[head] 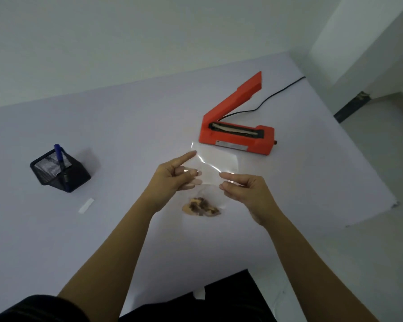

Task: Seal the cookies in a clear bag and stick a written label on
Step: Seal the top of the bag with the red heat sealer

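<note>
The left hand [170,180] pinches the left edge of a clear plastic bag [215,162] between thumb and curled fingers, its index finger stretched straight toward the upper right along the film. The right hand [247,191] pinches the bag's right edge between thumb and the other fingers, which are bent inward. Both grips sit just below the frame's centre, and the bag's open end rises from them toward the upper right. The cookies [201,207], broken brown and tan pieces, lie in the bag's lower end, below and between the hands.

Just beyond the bag, right of centre, a red-orange heat sealer [235,138] stands on the pale table [126,117] with its arm raised, a black cord [277,94] trailing behind it. A white label strip [86,205] lies at lower left. Further left, a black mesh pen holder [63,175] holds a blue pen [59,154].
</note>
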### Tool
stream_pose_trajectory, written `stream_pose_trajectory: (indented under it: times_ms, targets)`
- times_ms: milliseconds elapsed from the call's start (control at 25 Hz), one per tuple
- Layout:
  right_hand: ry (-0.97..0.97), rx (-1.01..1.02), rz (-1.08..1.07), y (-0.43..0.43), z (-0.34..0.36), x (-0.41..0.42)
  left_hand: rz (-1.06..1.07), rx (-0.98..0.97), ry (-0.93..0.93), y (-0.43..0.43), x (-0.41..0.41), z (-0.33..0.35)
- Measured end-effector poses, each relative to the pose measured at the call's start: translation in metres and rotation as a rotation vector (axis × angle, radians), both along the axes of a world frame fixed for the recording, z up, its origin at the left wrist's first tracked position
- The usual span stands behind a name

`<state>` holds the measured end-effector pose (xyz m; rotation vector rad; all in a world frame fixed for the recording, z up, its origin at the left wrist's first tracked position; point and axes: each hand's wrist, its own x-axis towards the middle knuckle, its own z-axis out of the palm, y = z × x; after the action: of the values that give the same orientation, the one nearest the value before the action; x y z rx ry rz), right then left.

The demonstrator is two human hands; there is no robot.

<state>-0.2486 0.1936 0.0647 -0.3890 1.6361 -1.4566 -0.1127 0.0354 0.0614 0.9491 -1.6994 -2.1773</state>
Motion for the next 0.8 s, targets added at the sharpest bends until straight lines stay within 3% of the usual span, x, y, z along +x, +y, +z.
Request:
stream_pose_trajectory:
  times_ms: [360, 640, 800]
  targets:
    - [-0.197, 0.081, -0.086, 0.009, -0.03, -0.07, 0.221, 0.098, -0.191, 0.032, -0.077, -0.029]
    - [-0.129, 0.136, 0.082, -0.005, -0.052, -0.132, 0.323, 0.156, -0.284, 0.02, -0.133, -0.046]
    - [-0.016, 0.149, 0.064, -0.014, -0.057, -0.148, 0.37, 0.135, -0.291, 0.013, -0.149, -0.049]
